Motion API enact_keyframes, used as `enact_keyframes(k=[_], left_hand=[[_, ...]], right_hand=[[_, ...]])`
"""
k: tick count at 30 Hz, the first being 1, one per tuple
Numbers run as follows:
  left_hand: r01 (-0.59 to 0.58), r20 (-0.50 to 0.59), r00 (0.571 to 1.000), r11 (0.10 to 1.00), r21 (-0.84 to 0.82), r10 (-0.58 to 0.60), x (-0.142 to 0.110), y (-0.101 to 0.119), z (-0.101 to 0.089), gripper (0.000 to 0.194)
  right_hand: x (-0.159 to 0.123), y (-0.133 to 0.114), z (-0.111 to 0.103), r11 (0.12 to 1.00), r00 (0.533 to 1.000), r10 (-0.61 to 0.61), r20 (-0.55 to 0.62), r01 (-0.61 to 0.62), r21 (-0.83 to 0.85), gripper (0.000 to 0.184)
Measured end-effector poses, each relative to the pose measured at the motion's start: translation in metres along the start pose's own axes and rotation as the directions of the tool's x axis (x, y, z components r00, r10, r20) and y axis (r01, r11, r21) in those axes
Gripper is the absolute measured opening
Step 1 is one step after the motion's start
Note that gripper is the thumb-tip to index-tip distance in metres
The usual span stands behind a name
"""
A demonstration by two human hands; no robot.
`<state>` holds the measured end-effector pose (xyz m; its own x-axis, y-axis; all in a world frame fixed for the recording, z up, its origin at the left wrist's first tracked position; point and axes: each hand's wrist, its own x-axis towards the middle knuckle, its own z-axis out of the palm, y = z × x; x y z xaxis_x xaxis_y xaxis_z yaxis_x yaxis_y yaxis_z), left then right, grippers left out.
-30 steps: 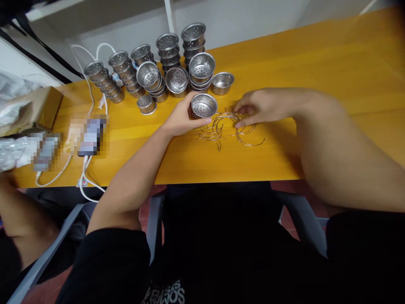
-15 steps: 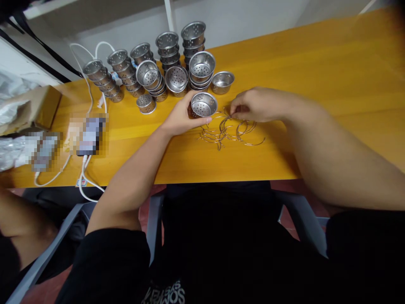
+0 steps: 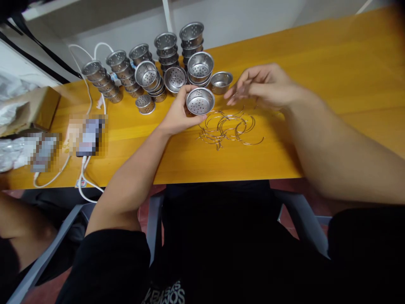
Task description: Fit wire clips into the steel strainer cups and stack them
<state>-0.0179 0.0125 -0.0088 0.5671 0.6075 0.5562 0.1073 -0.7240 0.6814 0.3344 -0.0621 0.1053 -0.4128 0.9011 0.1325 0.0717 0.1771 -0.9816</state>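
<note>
My left hand point(image 3: 177, 116) is closed round a small perforated steel cup point(image 3: 200, 101), holding it just above the yellow table point(image 3: 316, 63). To its right lies a loose pile of thin curved wire rings point(image 3: 228, 128). My right hand point(image 3: 262, 86) hovers above and behind the pile, its fingers loosely extended toward the cup. It is smeared by motion, and I cannot see whether a wire is pinched in it.
Several stacks of matching perforated cups point(image 3: 164, 63) stand behind my left hand, with one unperforated cup point(image 3: 221, 82) beside them. White cables point(image 3: 85, 169) and a cardboard box point(image 3: 34, 107) lie at the left. Another person's arm point(image 3: 19, 228) shows at the lower left.
My right hand rose from the wire pile and moved back and slightly right. My left hand lifted the cup a little and shifted left. The wires lie more spread out.
</note>
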Motion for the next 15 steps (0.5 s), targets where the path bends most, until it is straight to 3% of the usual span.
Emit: enact_keyframes(k=[3,6,12,15], left_hand=[[0.02,0.001,1.0,0.999,-0.032,-0.02,0.001,0.0,0.002,0.13],[0.043,0.004,0.999,0.998,-0.053,-0.043,0.002,0.011,0.002,0.133],[0.173,-0.039,0.984,0.985,0.007,-0.173,0.004,0.042,-0.005,0.137],[0.169,-0.043,0.985,0.985,0.029,-0.167,0.005,0.043,-0.006,0.135]], right_hand=[[0.005,0.006,0.007,0.989,0.997,0.012,-0.082,0.0,0.149,0.05],[0.01,0.011,0.01,0.985,0.993,0.032,-0.113,-0.012,0.174,0.057],[0.006,0.001,0.017,0.977,0.975,0.132,-0.177,-0.158,-0.141,0.064],[0.003,-0.005,0.025,0.976,0.983,0.109,-0.146,-0.133,-0.173,0.066]])
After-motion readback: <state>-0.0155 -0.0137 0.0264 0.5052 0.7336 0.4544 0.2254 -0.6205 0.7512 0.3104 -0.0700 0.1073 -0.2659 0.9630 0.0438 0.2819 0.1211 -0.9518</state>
